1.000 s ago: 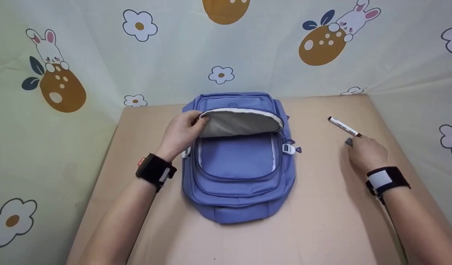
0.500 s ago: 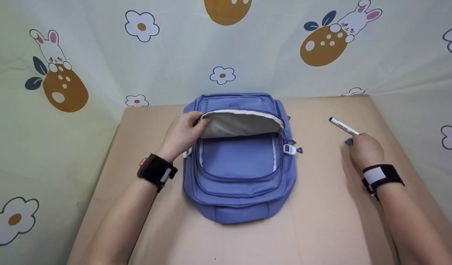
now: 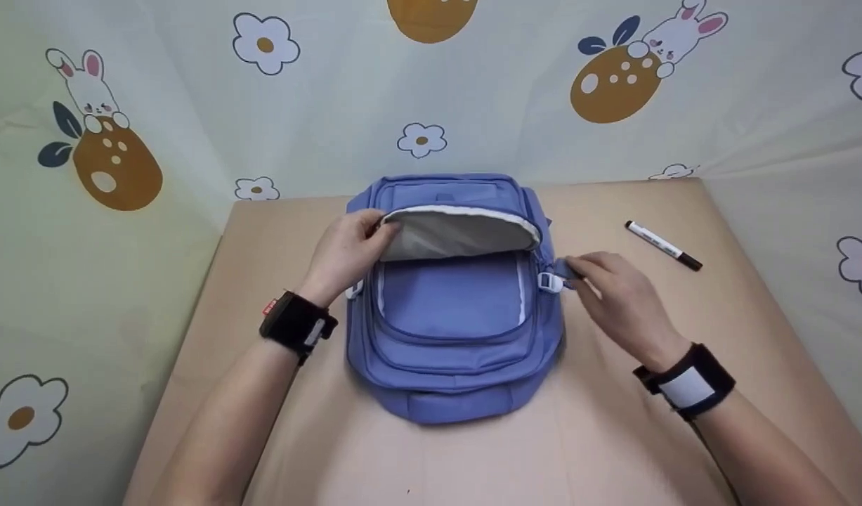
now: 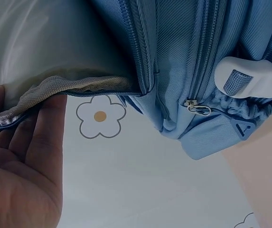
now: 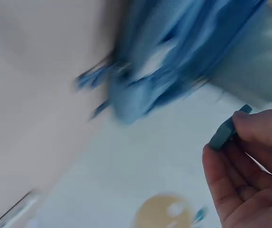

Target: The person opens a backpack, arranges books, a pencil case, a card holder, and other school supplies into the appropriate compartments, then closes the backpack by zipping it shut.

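A blue backpack (image 3: 459, 372) lies on the table with its front pocket unzipped. My left hand (image 3: 350, 249) pinches the edge of the pocket's grey-lined flap (image 3: 459, 235) and holds it raised. In the left wrist view, the thumb and fingers (image 4: 45, 137) grip the flap's edge (image 4: 45, 92) from both sides. Beside the backpack's right side, my right hand (image 3: 624, 302) pinches a small dark grey-green block (image 3: 565, 268) between thumb and fingertips. The right wrist view shows this block (image 5: 223, 134) clearly, its exact kind not plain. The backpack is blurred there.
A white marker (image 3: 662, 246) with black ends lies on the table (image 3: 613, 436) to the right. White buckles (image 3: 550, 282) and zip pulls stick out at the backpack's side. A patterned cloth (image 3: 332, 105) stands behind and at both sides.
My right hand has picked up the small block from near the marker and moved left with it to the backpack's side. The marker stays put. My left hand still holds the flap.
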`<act>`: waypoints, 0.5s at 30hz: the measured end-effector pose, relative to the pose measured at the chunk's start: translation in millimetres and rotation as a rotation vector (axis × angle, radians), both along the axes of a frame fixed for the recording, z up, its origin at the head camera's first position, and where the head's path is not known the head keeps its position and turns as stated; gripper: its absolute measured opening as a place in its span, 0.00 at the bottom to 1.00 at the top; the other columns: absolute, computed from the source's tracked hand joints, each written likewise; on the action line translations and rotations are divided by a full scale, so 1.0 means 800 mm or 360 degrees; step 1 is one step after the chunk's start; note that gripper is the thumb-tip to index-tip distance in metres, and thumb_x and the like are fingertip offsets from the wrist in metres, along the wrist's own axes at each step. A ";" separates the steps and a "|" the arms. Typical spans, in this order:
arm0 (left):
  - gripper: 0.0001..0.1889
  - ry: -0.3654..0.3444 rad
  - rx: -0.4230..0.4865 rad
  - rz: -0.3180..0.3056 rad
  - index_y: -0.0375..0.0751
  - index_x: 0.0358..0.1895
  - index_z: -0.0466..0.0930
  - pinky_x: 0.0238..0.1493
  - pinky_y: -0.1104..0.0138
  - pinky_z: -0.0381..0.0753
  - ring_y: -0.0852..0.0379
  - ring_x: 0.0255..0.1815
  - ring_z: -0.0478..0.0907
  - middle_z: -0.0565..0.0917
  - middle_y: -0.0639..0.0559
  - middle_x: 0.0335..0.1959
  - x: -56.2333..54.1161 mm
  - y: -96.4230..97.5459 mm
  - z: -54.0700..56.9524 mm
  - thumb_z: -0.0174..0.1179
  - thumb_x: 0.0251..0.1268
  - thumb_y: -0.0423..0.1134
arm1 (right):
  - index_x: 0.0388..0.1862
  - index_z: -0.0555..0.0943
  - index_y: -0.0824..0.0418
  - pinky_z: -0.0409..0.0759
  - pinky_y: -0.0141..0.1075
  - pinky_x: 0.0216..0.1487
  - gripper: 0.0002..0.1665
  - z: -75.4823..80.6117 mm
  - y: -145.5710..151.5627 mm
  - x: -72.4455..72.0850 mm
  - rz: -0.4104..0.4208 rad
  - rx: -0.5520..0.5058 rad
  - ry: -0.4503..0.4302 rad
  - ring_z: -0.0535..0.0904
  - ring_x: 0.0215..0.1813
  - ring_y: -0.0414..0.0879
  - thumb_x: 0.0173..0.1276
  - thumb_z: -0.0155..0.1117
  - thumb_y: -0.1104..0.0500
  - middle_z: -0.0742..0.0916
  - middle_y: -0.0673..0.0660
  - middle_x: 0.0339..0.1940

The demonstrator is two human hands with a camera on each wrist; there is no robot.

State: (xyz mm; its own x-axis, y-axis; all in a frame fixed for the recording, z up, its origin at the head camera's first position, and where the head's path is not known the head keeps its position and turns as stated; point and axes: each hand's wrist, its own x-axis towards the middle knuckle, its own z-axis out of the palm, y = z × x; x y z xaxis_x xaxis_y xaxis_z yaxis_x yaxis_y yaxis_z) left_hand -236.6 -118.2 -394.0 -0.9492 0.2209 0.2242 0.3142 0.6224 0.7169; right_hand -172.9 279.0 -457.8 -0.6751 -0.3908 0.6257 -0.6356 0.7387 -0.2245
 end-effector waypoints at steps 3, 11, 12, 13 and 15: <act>0.14 0.0012 -0.0008 -0.0002 0.46 0.30 0.78 0.20 0.66 0.61 0.60 0.19 0.63 0.68 0.57 0.19 0.000 0.000 0.000 0.61 0.75 0.48 | 0.54 0.85 0.69 0.85 0.44 0.47 0.19 0.007 -0.052 0.004 0.0234 0.0058 0.0059 0.84 0.47 0.53 0.63 0.73 0.70 0.87 0.61 0.45; 0.16 0.0040 -0.0020 0.0001 0.47 0.27 0.75 0.22 0.65 0.61 0.60 0.19 0.62 0.66 0.58 0.19 0.003 0.001 -0.002 0.60 0.75 0.48 | 0.50 0.87 0.64 0.83 0.42 0.53 0.12 0.008 -0.142 -0.018 0.0475 0.0213 -0.0057 0.85 0.48 0.50 0.69 0.71 0.63 0.88 0.56 0.45; 0.15 0.0040 -0.0021 0.0001 0.47 0.28 0.76 0.22 0.65 0.61 0.60 0.19 0.63 0.67 0.58 0.19 0.004 0.000 -0.002 0.60 0.75 0.49 | 0.50 0.87 0.64 0.83 0.42 0.53 0.12 0.009 -0.148 -0.021 0.0471 0.0225 -0.0078 0.85 0.48 0.50 0.69 0.71 0.63 0.89 0.56 0.44; 0.15 0.0038 -0.0019 -0.0001 0.47 0.28 0.76 0.22 0.65 0.62 0.60 0.19 0.63 0.67 0.58 0.19 0.005 0.000 -0.001 0.60 0.75 0.49 | 0.49 0.87 0.63 0.83 0.43 0.53 0.11 0.009 -0.153 -0.024 0.0466 0.0238 -0.0092 0.85 0.48 0.50 0.69 0.71 0.63 0.89 0.55 0.44; 0.15 0.0031 -0.0015 0.0001 0.47 0.29 0.77 0.22 0.65 0.62 0.60 0.19 0.63 0.67 0.57 0.19 0.005 -0.002 0.000 0.60 0.75 0.48 | 0.46 0.88 0.62 0.83 0.43 0.53 0.09 0.009 -0.161 -0.029 0.0463 0.0265 -0.0104 0.85 0.47 0.50 0.69 0.71 0.62 0.89 0.54 0.42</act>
